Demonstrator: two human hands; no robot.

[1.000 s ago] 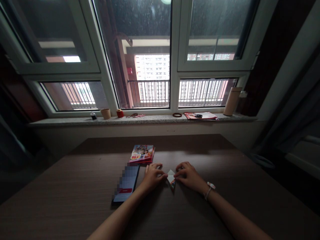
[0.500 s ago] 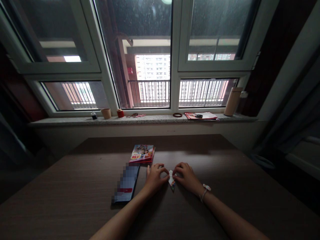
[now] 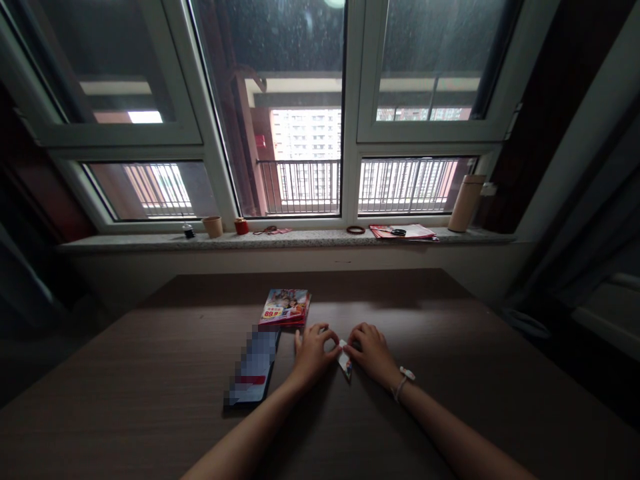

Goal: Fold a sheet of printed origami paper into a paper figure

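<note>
A small folded piece of paper [image 3: 345, 362], white with a coloured patch near its lower tip, lies on the table between my hands. It narrows to a point toward me. My left hand [image 3: 315, 353] pinches its left edge with thumb and forefinger. On the opposite side, my right hand [image 3: 371, 353] has thumb and forefinger closed on its upper right edge. The fingertips cover part of the paper's sides. A bracelet [image 3: 403, 381] circles my right wrist.
Left of my hands, a phone [image 3: 255, 363] lies on the brown table [image 3: 175, 353], its screen partly blurred. Behind it sits a stack of printed flyers [image 3: 284, 308]. The windowsill [image 3: 315, 239] holds a paper cup [image 3: 213, 227], a red jar [image 3: 241, 227], scissors [image 3: 399, 232] on papers and a flask [image 3: 465, 203].
My right hand has shifted slightly left, bringing both hands' fingertips closer together over the paper. The paper looks narrower and has turned a little. Phone and flyers stay put.
</note>
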